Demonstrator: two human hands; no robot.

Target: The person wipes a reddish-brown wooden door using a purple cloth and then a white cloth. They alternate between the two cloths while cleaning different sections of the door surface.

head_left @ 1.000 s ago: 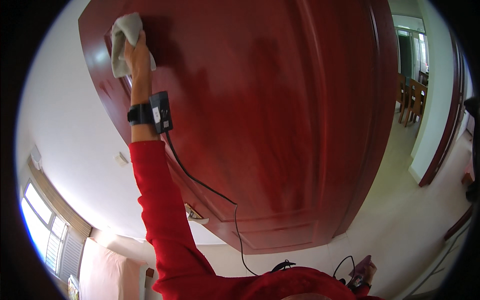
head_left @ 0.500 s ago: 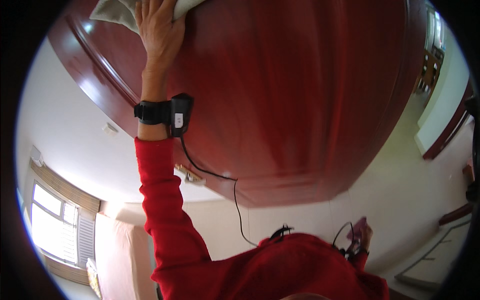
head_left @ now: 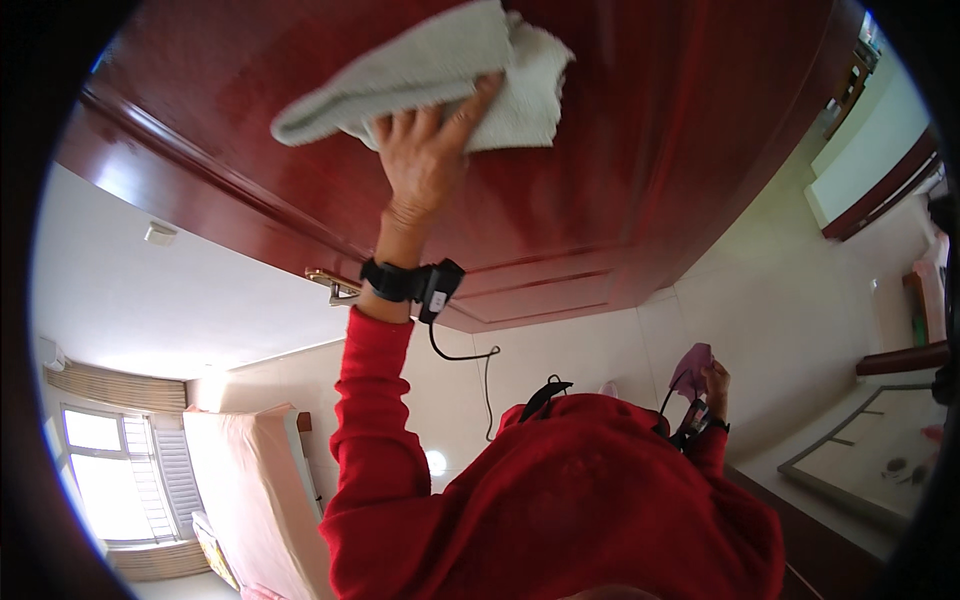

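A pale grey-green cloth lies against the dark red panelled door, partly folded over. My left hand presses it to the door with the arm raised. The thumb lies on top of the cloth, while the other fingertips go under its fold. Down at my right side, my right hand is closed on a purple cloth, which hangs clear of the door.
A door handle juts from the door's left edge, close to my left wrist. A thin black cable hangs from the wrist strap. Pink-covered furniture stands at lower left, a glass-topped table at right.
My left hand has slid the grey-green cloth right and down the door, and more of the cloth shows. The right hand still holds the purple cloth low at my side.
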